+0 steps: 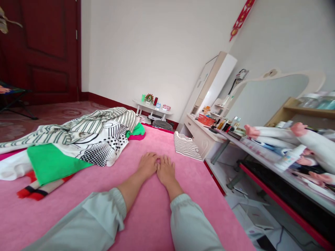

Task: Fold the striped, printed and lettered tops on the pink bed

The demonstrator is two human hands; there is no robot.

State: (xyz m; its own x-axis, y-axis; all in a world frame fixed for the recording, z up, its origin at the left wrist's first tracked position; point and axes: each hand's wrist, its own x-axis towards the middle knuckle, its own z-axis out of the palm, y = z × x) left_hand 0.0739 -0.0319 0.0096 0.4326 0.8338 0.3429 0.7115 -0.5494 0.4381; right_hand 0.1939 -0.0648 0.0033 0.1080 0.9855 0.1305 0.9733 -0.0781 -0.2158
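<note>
My left hand and my right hand lie flat side by side on a pink bedcover, touching at the inner edges. Their fingers are stretched out, pointing away from me, and hold nothing. Both arms wear pale grey-green sleeves with gathered cuffs. A folded black-and-white striped garment lies a little beyond my right hand at the bed's right edge. To the left of my left hand is a loose heap of clothes: a striped cloth, a dotted black-and-white piece and a green garment.
A white dressing table with bottles, a red basket and a mirror runs along the right. A low white side table stands by the far wall. A dark red door is at the back left.
</note>
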